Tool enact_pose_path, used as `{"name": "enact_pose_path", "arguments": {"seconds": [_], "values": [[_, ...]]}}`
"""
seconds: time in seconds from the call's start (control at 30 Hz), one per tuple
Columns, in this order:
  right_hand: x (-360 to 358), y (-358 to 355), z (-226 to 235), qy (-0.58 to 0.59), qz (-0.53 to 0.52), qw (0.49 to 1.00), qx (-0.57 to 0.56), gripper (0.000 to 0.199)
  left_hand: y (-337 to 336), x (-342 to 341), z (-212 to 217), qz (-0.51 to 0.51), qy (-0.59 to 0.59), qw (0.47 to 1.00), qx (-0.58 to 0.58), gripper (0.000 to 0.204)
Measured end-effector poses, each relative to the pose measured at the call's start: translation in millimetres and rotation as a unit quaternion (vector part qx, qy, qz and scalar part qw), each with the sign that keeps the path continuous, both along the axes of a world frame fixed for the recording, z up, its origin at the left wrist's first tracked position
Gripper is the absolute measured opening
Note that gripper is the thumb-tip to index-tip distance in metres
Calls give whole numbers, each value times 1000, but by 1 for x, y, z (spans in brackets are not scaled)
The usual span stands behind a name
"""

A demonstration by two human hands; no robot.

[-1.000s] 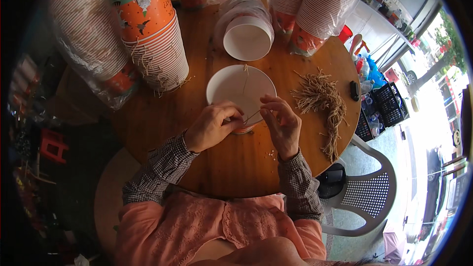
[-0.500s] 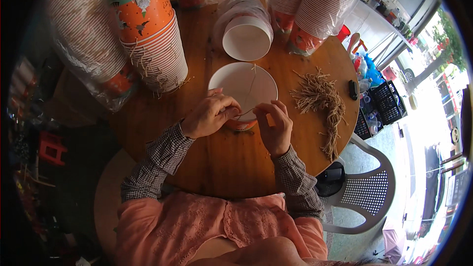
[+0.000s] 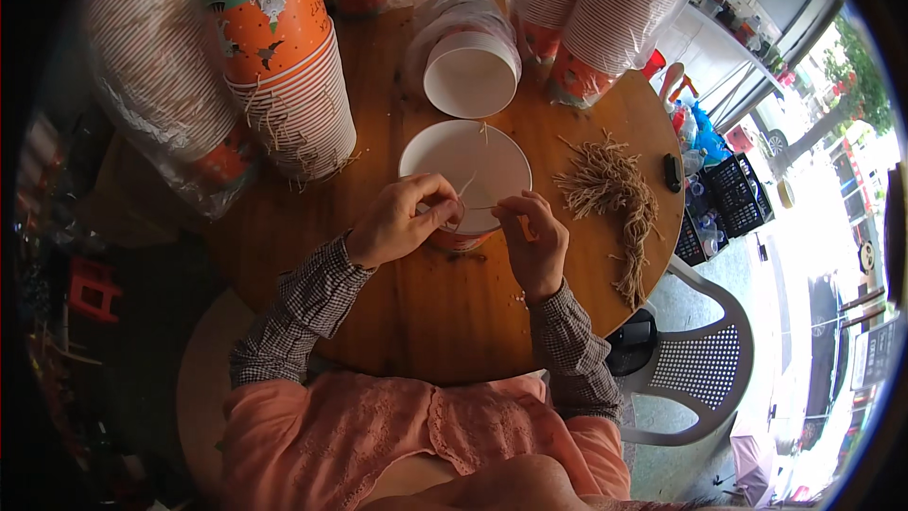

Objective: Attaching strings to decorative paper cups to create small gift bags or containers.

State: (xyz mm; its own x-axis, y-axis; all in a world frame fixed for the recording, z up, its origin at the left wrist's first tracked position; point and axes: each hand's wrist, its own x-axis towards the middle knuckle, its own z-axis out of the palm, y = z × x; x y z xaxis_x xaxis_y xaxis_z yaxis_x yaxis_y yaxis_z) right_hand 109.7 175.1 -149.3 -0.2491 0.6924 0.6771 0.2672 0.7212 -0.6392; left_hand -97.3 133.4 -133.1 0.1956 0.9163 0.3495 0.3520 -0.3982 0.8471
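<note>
A white-lined paper bucket [image 3: 459, 153] with an orange outside stands before me on the round wooden table [image 3: 416, 322]. A short piece of twine pokes up over its far rim. Over its near rim, my left hand [image 3: 402, 220] pinches a thin strand of twine [image 3: 480, 207], a loose end of which rises above the fingers. My right hand [image 3: 536, 244] has thumb and forefinger closed on the same strand, which runs between both hands. To the right lies a bundle of brown twine [image 3: 619, 194], loose at the top and gathered into a tail.
A tall stack of orange buckets [image 3: 293, 85] with twine on its sides stands at the left. Bagged stacks [image 3: 615, 14] are at the back, and a bagged bucket [image 3: 471, 76] lies on its side. A small black object [image 3: 672, 172] and a grey plastic chair [image 3: 700, 360] are at the right.
My right hand has shifted slightly right and down, widening the gap between my hands. A loose twine end now rises by the left fingers.
</note>
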Motion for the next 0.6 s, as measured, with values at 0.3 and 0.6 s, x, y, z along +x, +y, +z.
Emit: {"name": "enact_pose_path", "arguments": {"seconds": [0.3, 0.6], "values": [[1, -1, 32, -138, 43, 976, 161, 16, -11, 3, 13, 8, -260, 962, -85, 11], [-9, 0, 48, -190, 65, 949, 245, 21, -16, 14, 8, 33, -88, 995, 19, 17]]}}
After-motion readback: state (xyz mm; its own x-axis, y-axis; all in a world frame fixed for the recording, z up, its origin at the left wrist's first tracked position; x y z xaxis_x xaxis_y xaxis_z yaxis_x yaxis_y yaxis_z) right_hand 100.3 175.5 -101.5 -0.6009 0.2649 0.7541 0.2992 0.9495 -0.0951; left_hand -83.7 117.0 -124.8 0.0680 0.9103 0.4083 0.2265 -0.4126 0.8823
